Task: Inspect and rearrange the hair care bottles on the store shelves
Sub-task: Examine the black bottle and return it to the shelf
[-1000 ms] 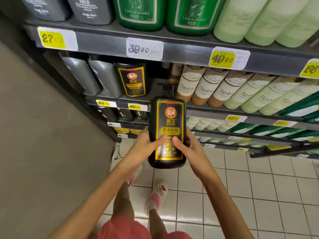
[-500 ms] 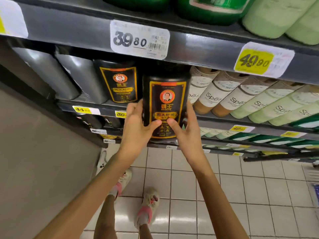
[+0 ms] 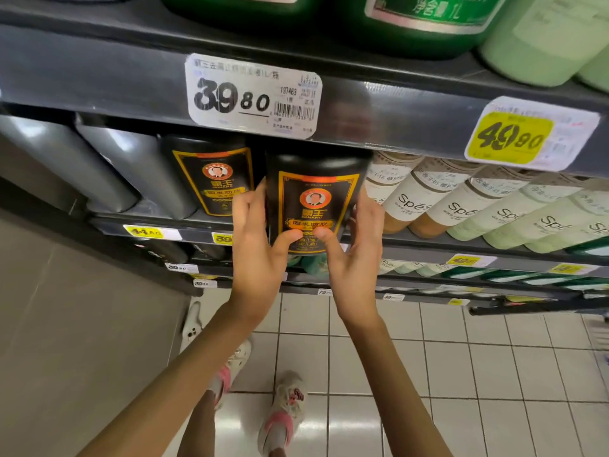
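We held the black bottle (image 3: 313, 206) between both hands at the mouth of the second shelf (image 3: 108, 225), its top tucked under the upper shelf edge (image 3: 99, 87) that carried the 39.80 price tag (image 3: 252, 95). Our left hand (image 3: 257, 258) clasped its left side, thumb pressed on the front label, and our right hand (image 3: 356, 255) did likewise on the right. The bottle stood upright, label outward, just beside its twin (image 3: 214, 179) on the left and near the white Spes bottles (image 3: 408, 199) on the right. We judged this the placing step of the rearranging, though we could not tell whether the base rested on the shelf. The next move, as we saw it, called for sliding it straight back, level with the twin, without nudging its neighbours, then letting go.
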Available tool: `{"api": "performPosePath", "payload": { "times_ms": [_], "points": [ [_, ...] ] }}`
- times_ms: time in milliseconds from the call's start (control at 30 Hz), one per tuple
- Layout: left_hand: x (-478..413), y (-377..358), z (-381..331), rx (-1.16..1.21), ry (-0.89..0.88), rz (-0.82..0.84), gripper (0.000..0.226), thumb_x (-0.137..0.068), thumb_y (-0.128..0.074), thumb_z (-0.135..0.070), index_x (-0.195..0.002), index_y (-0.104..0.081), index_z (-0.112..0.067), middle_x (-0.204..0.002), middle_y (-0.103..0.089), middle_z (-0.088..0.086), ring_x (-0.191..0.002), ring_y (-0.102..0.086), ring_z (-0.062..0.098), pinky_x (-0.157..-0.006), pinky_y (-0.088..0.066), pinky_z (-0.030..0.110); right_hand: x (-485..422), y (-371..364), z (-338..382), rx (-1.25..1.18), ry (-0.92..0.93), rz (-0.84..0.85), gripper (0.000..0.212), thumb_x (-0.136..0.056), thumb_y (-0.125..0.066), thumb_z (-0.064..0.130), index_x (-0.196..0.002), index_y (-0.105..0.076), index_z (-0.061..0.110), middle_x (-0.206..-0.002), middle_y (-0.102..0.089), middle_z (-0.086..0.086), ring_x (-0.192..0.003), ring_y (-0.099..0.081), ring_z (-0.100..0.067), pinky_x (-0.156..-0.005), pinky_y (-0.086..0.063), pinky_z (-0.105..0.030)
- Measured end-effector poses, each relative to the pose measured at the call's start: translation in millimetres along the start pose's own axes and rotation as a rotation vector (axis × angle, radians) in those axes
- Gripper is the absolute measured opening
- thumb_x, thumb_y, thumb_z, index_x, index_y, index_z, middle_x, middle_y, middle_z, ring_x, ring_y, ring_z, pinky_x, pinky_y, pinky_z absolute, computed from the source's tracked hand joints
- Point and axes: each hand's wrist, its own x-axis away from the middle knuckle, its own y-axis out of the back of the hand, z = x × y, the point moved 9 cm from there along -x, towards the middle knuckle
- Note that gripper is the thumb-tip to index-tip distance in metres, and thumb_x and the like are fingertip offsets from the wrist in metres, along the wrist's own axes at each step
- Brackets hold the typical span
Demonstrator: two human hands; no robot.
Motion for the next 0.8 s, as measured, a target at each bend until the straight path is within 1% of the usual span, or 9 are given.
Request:
{"api": "performPosePath", "payload": {
  "times_ms": [67,167,233,333,400,500,633,733,800],
  "points": [
    [0.3,-1.8,3.2,0.018,-0.012,-0.009,0.064,-0.079,-0.066,-0.018,-0.135,-0.039,-0.005,-0.113,-0.035,-0.014,-0.113,-0.049,0.009,-0.097,-0.047,0.034,0.3,-1.1,-5.3,0.012,-0.005,-0.015,0.064,-0.085,-0.067,0.009,-0.141,-0.036,0.002,-0.121,-0.046,-0.009,-0.117,-0.047,-0.011,-0.1,-0.043,-0.03],
    [-0.6,-3.5,4.6,0.038,-0.032,-0.027,0.062,-0.08,-0.061,-0.017,-0.136,-0.039,-0.003,-0.115,-0.035,-0.015,-0.114,-0.049,0.011,-0.097,-0.047,0.038,1.4,-2.6,-12.6,-0.014,-0.019,-0.05,0.062,-0.086,-0.067,0.006,-0.141,-0.037,0.001,-0.124,-0.045,-0.012,-0.119,-0.049,-0.019,-0.098,-0.047,-0.043],
    [-1.7,-3.9,7.4,0.049,-0.038,-0.042,0.061,-0.081,-0.06,-0.014,-0.136,-0.038,-0.002,-0.117,-0.036,-0.01,-0.116,-0.048,0.013,-0.098,-0.046,0.04,1.0,-3.2,-15.5,-0.013,-0.011,-0.082,0.061,-0.086,-0.067,0.006,-0.14,-0.038,0.001,-0.123,-0.045,-0.01,-0.118,-0.05,-0.021,-0.095,-0.048,-0.044],
    [-3.4,-3.2,13.7,0.014,-0.017,-0.084,0.059,-0.082,-0.064,-0.001,-0.135,-0.039,0.002,-0.118,-0.036,0.002,-0.118,-0.046,0.017,-0.1,-0.045,0.042,2.0,-3.5,-19.7,0.01,-0.021,-0.155,0.059,-0.084,-0.069,0.006,-0.136,-0.043,0.002,-0.118,-0.046,-0.004,-0.114,-0.052,-0.015,-0.096,-0.049,-0.035],
    [-4.0,-3.6,14.3,-0.015,0.001,-0.124,0.051,-0.084,-0.062,0.002,-0.129,-0.041,0.006,-0.117,-0.037,0.006,-0.117,-0.047,0.02,-0.101,-0.044,0.041,3.5,-3.0,-23.4,0.007,-0.071,-0.238,0.055,-0.079,-0.072,0.006,-0.129,-0.048,0.007,-0.113,-0.049,0.0,-0.108,-0.053,-0.01,-0.094,-0.048,-0.027],
    [-6.9,-4.4,13.8,-0.035,0.073,-0.184,0.044,-0.08,-0.063,0.005,-0.119,-0.043,0.007,-0.114,-0.037,0.006,-0.115,-0.049,0.02,-0.101,-0.043,0.03,2.7,-5.6,-26.4,-0.01,-0.136,-0.314,0.052,-0.076,-0.075,0.007,-0.121,-0.051,0.012,-0.108,-0.051,0.012,-0.104,-0.053,-0.003,-0.092,-0.045,-0.016],
    [-5.8,-3.9,10.7,-0.073,0.123,-0.192,0.042,-0.08,-0.066,0.003,-0.116,-0.044,0.004,-0.113,-0.037,0.002,-0.11,-0.046,0.007,-0.097,-0.042,0.016,6.3,-10.9,-31.2,0.002,-0.208,-0.294,0.051,-0.078,-0.075,0.01,-0.122,-0.051,0.004,-0.11,-0.052,0.0,-0.107,-0.054,-0.011,-0.095,-0.045,-0.018],
    [0.1,-5.2,16.1,-0.056,0.201,-0.203,0.038,-0.081,-0.067,-0.002,-0.112,-0.045,0.002,-0.111,-0.04,0.006,-0.104,-0.047,0.008,-0.087,-0.042,0.008,8.9,-14.8,-35.0,0.046,-0.259,-0.267,0.052,-0.077,-0.076,0.008,-0.123,-0.051,0.002,-0.11,-0.051,-0.001,-0.106,-0.052,-0.011,-0.091,-0.04,-0.008],
    [0.6,-6.5,19.1,-0.046,0.234,-0.218,0.037,-0.081,-0.067,-0.003,-0.11,-0.045,0.001,-0.112,-0.043,0.011,-0.103,-0.048,0.009,-0.084,-0.042,0.007,6.5,-14.6,-35.7,0.07,-0.275,-0.288,0.05,-0.076,-0.077,0.008,-0.12,-0.053,0.003,-0.108,-0.053,-0.001,-0.103,-0.054,-0.011,-0.088,-0.04,-0.005]
  ]
}}
